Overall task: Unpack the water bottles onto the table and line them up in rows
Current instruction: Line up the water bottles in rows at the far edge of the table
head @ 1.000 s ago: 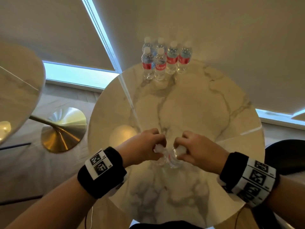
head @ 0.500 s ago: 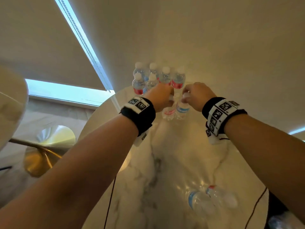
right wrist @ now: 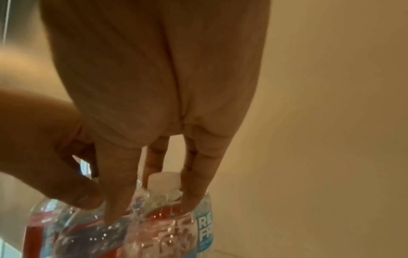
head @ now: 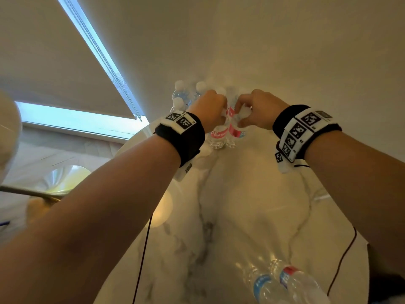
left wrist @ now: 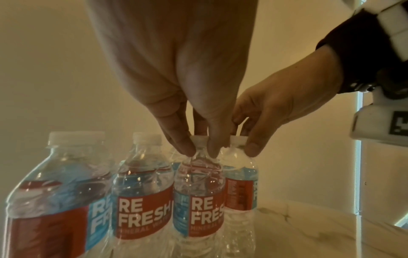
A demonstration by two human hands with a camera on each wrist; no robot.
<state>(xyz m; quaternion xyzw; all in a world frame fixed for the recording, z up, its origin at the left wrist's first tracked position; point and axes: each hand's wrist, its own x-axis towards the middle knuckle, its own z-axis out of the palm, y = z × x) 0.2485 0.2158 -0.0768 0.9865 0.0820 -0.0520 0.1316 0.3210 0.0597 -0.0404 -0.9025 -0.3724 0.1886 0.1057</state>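
- Since half a second ago both hands have come a little lower and the two bottles they carry now stand on the marble table (head: 258, 194), just in front of the group of water bottles (head: 183, 96) at its far edge; a second ago the hands were at the near edge.
- The left hand (head: 208, 108) pinches the neck of the left bottle (head: 218, 133) from above, fingertips (left wrist: 184, 148) curled under its white cap.
- The right hand (head: 260, 111) grips the right bottle (head: 235, 131) the same way, fingers (right wrist: 194, 197) on either side of the cap (right wrist: 163, 181).
- Each bottle hangs straight below its grip, upright, and the two touch side by side.
- From the left wrist, two more Refresh bottles (left wrist: 141, 192) stand just left of the held one.
- Two loose bottles (head: 285, 286) lie on their sides at the near edge, well behind both hands.
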